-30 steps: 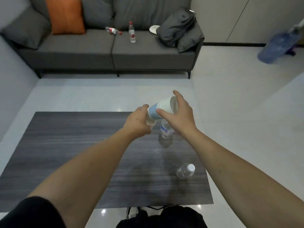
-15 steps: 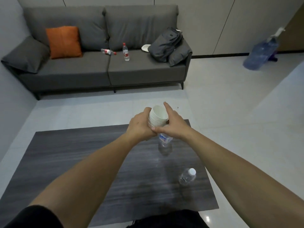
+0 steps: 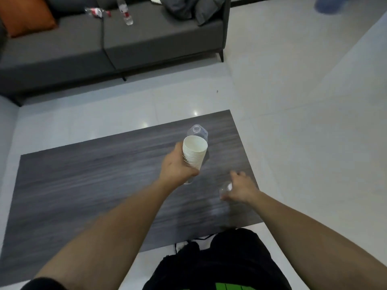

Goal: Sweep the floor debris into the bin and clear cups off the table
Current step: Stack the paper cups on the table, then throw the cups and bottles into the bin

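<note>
Cups [image 3: 194, 153], nested into one stack, sit upright in the left hand [image 3: 178, 167] above the tabletop [image 3: 83, 185], likely gathered for one carry. At four o'clock, the right hand [image 3: 240, 188] blurs over a bottle [image 3: 225, 188]; grip unclear.

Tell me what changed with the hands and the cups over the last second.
The right hand let go of the cup stack and dropped toward the small bottle lying on the table; whether it grips it is unclear. The left hand now holds the stack alone. The upright bottle stayed put.
</note>
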A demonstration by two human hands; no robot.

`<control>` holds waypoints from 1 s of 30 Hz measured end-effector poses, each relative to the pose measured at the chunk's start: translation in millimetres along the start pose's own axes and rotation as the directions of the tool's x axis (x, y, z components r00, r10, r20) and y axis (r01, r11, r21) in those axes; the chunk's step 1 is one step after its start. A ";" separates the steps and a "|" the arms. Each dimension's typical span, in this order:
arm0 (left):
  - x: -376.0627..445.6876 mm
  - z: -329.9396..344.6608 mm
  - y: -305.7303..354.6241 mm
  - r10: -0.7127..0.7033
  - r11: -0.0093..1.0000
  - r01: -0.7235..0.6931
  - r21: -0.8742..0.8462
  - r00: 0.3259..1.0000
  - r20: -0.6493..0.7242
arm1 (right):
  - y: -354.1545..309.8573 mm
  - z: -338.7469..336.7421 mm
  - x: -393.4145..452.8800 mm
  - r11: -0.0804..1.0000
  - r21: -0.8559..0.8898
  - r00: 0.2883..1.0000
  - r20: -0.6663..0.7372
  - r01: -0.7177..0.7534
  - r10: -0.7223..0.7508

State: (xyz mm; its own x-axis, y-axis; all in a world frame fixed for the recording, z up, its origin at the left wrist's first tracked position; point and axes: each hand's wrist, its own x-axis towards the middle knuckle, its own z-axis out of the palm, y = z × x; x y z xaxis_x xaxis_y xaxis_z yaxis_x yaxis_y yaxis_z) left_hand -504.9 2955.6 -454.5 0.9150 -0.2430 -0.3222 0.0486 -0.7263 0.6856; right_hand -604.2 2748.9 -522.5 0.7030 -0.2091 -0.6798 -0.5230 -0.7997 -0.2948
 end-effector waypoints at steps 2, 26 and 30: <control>2.8 9.6 -5.0 -0.029 1.000 0.029 0.009 1.000 0.008 | 4.4 10.8 9.1 1.000 0.027 0.999 0.040 0.010 -0.011; 3.4 -36.8 69.5 0.318 0.945 -0.321 0.064 0.947 0.049 | -28.8 -84.9 -81.7 0.740 0.634 0.819 -0.534 0.225 0.208; -14.3 -36.4 133.2 0.478 0.876 -0.481 0.042 0.876 0.072 | -12.1 -114.6 -150.0 0.629 0.694 0.677 -0.651 0.350 0.342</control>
State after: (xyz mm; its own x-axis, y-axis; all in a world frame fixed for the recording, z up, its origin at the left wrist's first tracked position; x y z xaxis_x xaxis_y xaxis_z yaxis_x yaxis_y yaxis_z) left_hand -497.0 2885.7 -334.8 0.7953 -0.6063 -0.0018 -0.4147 -0.5461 0.7279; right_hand -648.0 2725.4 -340.0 0.6112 -0.7817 -0.1240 -0.4178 -0.1855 -0.8894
